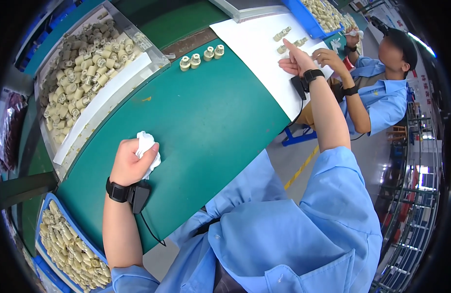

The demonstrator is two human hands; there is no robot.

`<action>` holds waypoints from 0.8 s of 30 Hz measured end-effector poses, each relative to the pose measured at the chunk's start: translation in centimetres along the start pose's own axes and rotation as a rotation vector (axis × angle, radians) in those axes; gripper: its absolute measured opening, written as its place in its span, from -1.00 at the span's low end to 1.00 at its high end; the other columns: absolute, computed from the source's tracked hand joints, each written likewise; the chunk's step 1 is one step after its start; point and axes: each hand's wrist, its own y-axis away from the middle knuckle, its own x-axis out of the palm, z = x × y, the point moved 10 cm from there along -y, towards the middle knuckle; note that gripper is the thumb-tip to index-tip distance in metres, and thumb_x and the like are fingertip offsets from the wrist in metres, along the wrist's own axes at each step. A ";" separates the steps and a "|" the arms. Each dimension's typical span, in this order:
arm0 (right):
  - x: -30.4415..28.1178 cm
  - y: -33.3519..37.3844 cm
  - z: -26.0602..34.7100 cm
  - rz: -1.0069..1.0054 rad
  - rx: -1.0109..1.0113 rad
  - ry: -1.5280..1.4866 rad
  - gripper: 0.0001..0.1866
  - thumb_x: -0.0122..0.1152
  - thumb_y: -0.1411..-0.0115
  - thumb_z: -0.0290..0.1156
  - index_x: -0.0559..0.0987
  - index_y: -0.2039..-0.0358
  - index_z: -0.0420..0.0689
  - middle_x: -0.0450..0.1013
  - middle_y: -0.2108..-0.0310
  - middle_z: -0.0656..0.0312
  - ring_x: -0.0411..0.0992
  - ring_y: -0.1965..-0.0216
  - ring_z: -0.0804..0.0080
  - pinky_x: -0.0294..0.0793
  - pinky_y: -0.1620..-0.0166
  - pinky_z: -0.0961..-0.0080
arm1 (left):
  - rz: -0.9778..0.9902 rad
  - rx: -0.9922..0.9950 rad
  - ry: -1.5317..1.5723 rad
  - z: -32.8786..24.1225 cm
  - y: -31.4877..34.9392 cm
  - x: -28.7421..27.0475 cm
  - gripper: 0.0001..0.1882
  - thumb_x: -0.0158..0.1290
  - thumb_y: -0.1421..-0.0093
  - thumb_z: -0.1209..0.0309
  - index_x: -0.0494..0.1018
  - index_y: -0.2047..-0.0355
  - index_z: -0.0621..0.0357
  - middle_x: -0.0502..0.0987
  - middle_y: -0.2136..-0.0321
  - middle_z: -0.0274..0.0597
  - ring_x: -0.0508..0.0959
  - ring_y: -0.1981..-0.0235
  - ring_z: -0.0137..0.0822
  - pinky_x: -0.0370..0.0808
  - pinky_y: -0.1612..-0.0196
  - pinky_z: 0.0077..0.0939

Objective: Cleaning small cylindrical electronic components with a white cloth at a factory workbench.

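Note:
My left hand (130, 161) is closed around a crumpled white cloth (146, 146), low over the green table mat (206, 112). At the far right my right hand (300, 62) reaches over a white sheet (255, 46), its fingers stretched out and apart with nothing seen in them. Just beyond its fingertips lie small cream cylindrical fittings (282, 33) on the sheet, some partly hidden by the hand. Several more cream fittings (195, 60) stand upright in a row at the mat's far edge. Each of my wrists wears a black band with a small box and cable.
A metal tray (101, 88) heaped with cream fittings stands at far left. Blue bins hold more, one at near left (71, 215), another (316, 29) at far right. A co-worker (377, 83) sits at right, one hand (330, 61) close beside my right hand.

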 end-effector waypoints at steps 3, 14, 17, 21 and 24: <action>-0.2 -0.6 -0.2 -0.002 -0.005 -0.012 -0.38 0.25 -0.02 0.27 0.26 0.68 -0.01 0.56 0.48 0.02 0.59 0.51 0.38 0.59 0.57 0.58 | 0.010 -0.004 -0.013 0.0 0.1 0.1 -0.76 0.07 -0.19 0.44 0.46 0.61 0.24 0.46 0.72 -0.31 0.41 0.69 -0.49 0.26 0.61 -0.55; 0.1 -0.5 0.7 0.051 -0.027 -0.002 -0.40 0.23 -0.05 0.25 0.35 0.48 -0.10 0.56 0.43 0.01 0.59 0.47 0.41 0.61 0.50 0.63 | 0.022 0.033 -0.031 -0.4 -0.4 -0.1 -0.76 0.07 -0.20 0.43 0.46 0.61 0.23 0.46 0.71 -0.30 0.41 0.68 -0.49 0.27 0.60 -0.55; 0.1 -0.6 0.4 0.041 -0.040 0.004 -0.38 0.23 -0.06 0.22 0.39 0.33 -0.16 0.56 0.40 0.02 0.59 0.45 0.43 0.61 0.48 0.65 | 0.033 0.026 -0.029 -0.1 -0.3 0.0 -0.75 0.06 -0.20 0.42 0.46 0.61 0.22 0.46 0.71 -0.30 0.41 0.69 -0.49 0.27 0.60 -0.55; 0.5 0.4 0.7 0.031 -0.078 -0.007 -0.32 0.23 -0.10 0.16 0.40 0.11 -0.26 0.55 0.37 0.04 0.58 0.44 0.46 0.60 0.47 0.65 | 0.033 0.017 -0.027 -0.1 -0.4 0.1 -0.75 0.06 -0.20 0.41 0.46 0.62 0.22 0.46 0.72 -0.32 0.41 0.69 -0.48 0.28 0.60 -0.54; 1.0 1.4 1.3 0.079 -0.128 0.003 -0.29 0.24 -0.12 0.12 0.40 0.03 -0.32 0.54 0.36 0.06 0.57 0.43 0.47 0.59 0.48 0.65 | 0.033 0.020 -0.028 -0.2 -0.2 0.2 -0.75 0.05 -0.20 0.41 0.46 0.61 0.21 0.46 0.72 -0.32 0.41 0.69 -0.49 0.29 0.60 -0.54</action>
